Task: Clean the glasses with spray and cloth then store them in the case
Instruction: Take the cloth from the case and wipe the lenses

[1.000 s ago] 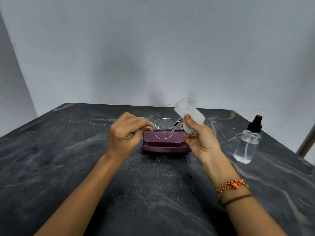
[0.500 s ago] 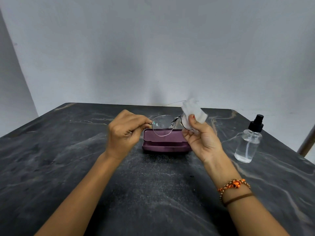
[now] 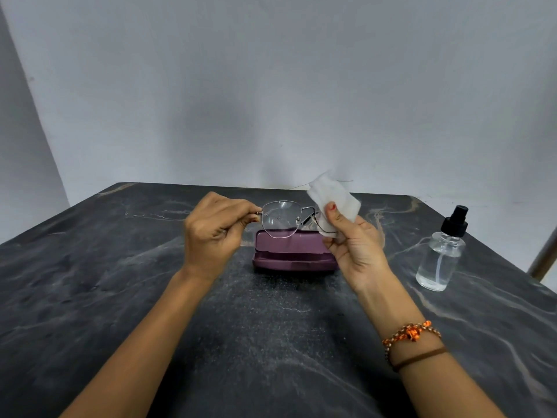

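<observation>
White cloth (image 3: 333, 198), folded, is pinched between the thumb and fingers of the right hand (image 3: 357, 247) and wrapped over the right-hand lens of the glasses (image 3: 284, 218); that lens is mostly hidden behind cloth and thumb. Left hand (image 3: 212, 233) is closed in a fingertip pinch on the frame's left end, near the hinge, holding the glasses up in the air above the case (image 3: 294, 251). Compared with a second ago, the cloth has shifted slightly on the lens and the frame sits a little lower and flatter toward the viewer; the grip points themselves have not changed. Judgement: wiping is under way on one lens only. The left lens is exposed and shows faint marks or glare; cannot tell which. Case lies open on the dark marbled table (image 3: 120, 297), maroon, directly beneath the glasses, nothing in it. Spray bottle (image 3: 440, 251) stands upright well to the right, apart from both hands, liquid visible inside. Reading: spraying appears done, cloth stage in progress, storage not started. Likely remaining: finish this lens, do the other, fold the temples, lay the frame in the case. Thin metal frame; a light grip seems prudent.
</observation>
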Tool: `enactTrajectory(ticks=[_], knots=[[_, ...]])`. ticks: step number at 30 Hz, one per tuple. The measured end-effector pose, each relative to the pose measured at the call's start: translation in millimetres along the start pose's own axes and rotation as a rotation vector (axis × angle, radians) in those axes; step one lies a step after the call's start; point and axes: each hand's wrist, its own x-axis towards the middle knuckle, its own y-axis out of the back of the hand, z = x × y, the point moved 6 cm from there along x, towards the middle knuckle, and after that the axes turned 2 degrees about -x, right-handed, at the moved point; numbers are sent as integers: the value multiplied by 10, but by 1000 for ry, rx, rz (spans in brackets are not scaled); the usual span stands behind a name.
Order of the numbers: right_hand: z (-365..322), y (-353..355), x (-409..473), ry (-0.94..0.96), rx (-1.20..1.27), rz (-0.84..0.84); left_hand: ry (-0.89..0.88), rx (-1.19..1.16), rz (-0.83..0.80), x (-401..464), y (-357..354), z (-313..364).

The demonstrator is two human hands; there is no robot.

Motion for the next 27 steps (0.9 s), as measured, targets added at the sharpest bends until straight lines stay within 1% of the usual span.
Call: enactTrajectory(ticks=[6,11,18,21,27], knots=[[71,-122,-21,-79,54,-102,102,24,104,22,108,-80],[65,-203,-33,-104,199,-208,133,39,166,34,160,-107],[105,-274,-77,-119,163,-298,150,55,233,27,229,-161],[170,-328,-109,-149,133,-339,153,61,237,21,226,-177],[302,-458,-205,-192,111,-411,130,23,177,0,109,-90]])
